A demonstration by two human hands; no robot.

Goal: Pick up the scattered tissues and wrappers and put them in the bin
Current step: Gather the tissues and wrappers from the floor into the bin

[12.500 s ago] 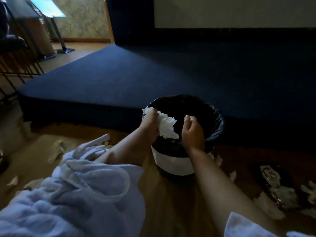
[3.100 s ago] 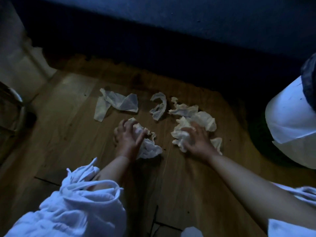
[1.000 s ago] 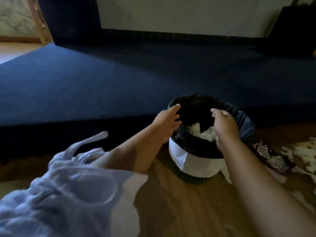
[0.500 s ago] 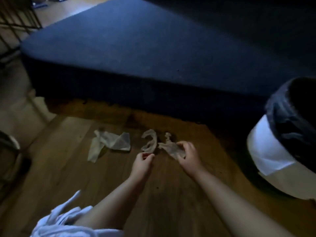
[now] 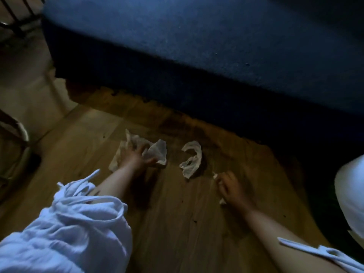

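On the wooden floor lie pale crumpled tissues. My left hand lies on the larger tissue at centre left, its fingers curling into the paper. A curled strip of tissue lies untouched between my hands. My right hand is curled round a small tissue; white bits stick out beside its fingers and at its heel. The white side of the bin shows at the right edge.
A dark blue carpeted platform rises just beyond the tissues. Metal chair legs stand at the left edge. My loose white sleeve hangs low at bottom left.
My left hand has moved left onto the larger tissue. My right hand has closed round the small tissue it was touching and drawn back from the strip. The view has tilted down.
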